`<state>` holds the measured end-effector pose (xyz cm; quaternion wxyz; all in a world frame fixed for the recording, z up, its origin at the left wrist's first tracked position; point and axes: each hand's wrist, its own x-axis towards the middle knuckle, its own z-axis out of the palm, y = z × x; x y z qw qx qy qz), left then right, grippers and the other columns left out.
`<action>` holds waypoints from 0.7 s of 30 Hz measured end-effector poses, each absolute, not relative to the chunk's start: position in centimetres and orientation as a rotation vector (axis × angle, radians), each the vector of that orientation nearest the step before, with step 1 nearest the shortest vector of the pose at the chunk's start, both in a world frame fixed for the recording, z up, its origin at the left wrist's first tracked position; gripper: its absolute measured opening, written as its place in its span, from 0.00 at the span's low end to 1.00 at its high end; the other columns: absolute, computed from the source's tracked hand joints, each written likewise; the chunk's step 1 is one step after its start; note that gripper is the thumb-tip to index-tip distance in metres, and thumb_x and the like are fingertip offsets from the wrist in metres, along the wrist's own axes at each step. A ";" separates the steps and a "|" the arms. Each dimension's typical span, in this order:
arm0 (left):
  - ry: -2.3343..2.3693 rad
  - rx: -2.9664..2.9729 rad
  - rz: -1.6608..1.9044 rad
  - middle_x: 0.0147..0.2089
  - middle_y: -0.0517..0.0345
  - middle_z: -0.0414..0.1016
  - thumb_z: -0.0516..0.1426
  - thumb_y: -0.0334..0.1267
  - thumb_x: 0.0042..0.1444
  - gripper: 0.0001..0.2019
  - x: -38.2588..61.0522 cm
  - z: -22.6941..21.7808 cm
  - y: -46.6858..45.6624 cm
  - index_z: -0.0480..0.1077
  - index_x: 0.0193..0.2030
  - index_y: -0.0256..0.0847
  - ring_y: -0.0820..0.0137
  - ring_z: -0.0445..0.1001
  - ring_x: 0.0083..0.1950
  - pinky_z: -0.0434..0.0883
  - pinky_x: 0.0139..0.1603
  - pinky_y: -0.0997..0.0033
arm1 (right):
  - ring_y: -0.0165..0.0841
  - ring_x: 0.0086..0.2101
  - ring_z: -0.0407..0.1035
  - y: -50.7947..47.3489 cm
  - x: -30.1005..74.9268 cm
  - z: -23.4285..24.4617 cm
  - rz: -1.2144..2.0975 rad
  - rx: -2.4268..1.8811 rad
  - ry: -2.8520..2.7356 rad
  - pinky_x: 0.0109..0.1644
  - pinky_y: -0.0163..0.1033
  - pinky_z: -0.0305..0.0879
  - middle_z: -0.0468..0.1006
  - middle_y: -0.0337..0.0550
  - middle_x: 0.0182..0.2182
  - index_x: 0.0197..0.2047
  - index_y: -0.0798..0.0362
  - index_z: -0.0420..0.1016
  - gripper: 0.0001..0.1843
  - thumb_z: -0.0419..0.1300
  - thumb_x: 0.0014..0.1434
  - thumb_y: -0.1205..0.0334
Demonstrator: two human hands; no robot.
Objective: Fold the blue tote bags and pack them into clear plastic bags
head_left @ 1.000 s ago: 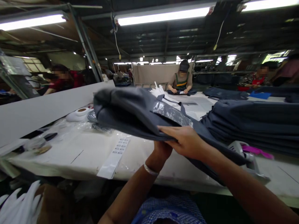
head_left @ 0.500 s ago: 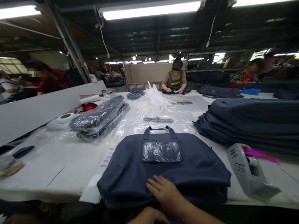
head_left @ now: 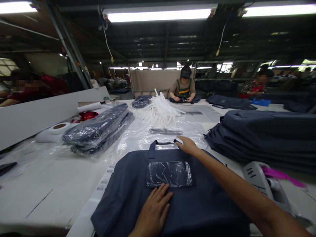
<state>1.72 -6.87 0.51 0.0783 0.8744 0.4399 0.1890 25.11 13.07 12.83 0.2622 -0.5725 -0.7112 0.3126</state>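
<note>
The left hand (head_left: 153, 210) lies palm down on the front of a navy bag (head_left: 118, 187), its fingers slightly spread and their tips at the lower edge of a clear plastic pocket (head_left: 170, 173). The right hand (head_left: 189, 146) reaches past the pocket to the right end of the bag's handle (head_left: 151, 150), thumb and fingertips at the strap; whether they are pinched round it cannot be told. The bag rests on the near edge of the white worktop (head_left: 61, 181), in front of the person, handle pointing away. Just beside its left side, partly under it, runs a strip of printed labels (head_left: 100, 189). Beyond the handle, clear plastic sheeting (head_left: 197, 130) is spread out, with a heap of white strips (head_left: 163, 110) behind. To the left sit plastic-wrapped navy bundles (head_left: 98, 128), near a white roll (head_left: 59, 127). To the right, a grey dispenser (head_left: 251, 172) with a magenta piece (head_left: 283, 176) at it stands near a tall stack of navy bags (head_left: 269, 135). Farther off lies a bright blue piece (head_left: 261, 102), and across the worktop a co-worker (head_left: 184, 86) in a green apron bends over dark fabric, both hands on it.
</note>
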 end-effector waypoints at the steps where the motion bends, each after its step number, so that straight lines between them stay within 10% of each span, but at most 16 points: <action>1: 1.312 2.625 0.565 0.72 0.57 0.58 0.50 0.36 0.66 0.23 1.6 0.4 -6.9 0.62 0.67 0.53 0.60 0.59 0.71 0.66 0.67 0.50 | 0.55 0.64 0.56 14.9 25.3 11.8 0.835 -1.633 -1.841 0.68 0.59 0.49 0.64 0.65 0.64 0.62 0.61 0.69 0.35 0.67 0.55 0.54; 4: 1.290 2.645 0.559 0.71 0.56 0.60 0.51 0.37 0.65 0.23 1.3 0.5 -6.5 0.64 0.66 0.52 0.60 0.61 0.70 0.68 0.66 0.52 | 0.58 0.57 0.66 18.0 25.1 9.6 0.918 -1.719 -1.683 0.62 0.63 0.57 0.70 0.72 0.57 0.66 0.67 0.63 0.43 0.68 0.53 0.51; 11: 1.299 2.577 0.598 0.70 0.58 0.61 0.51 0.39 0.65 0.22 1.3 0.3 -6.5 0.65 0.65 0.53 0.60 0.62 0.70 0.68 0.66 0.52 | 0.36 0.41 0.76 13.9 24.8 12.1 1.025 -1.130 -1.547 0.53 0.44 0.67 0.81 0.45 0.39 0.74 0.57 0.39 0.47 0.58 0.63 0.47; 17: 1.463 2.329 0.867 0.64 0.59 0.72 0.51 0.38 0.66 0.19 1.8 3.5 -6.8 0.67 0.63 0.52 0.65 0.71 0.63 0.73 0.63 0.62 | 0.39 0.38 0.75 4.1 25.8 9.0 0.919 -1.048 -2.243 0.47 0.44 0.68 0.82 0.46 0.35 0.56 0.51 0.77 0.23 0.55 0.66 0.48; 21: 1.558 2.436 0.932 0.68 0.56 0.65 0.48 0.37 0.67 0.22 2.9 6.5 -4.7 0.62 0.67 0.48 0.64 0.65 0.68 0.69 0.66 0.60 | 0.38 0.41 0.73 1.0 25.5 7.0 0.560 -0.926 -2.600 0.52 0.43 0.64 0.81 0.47 0.38 0.45 0.50 0.82 0.14 0.56 0.65 0.58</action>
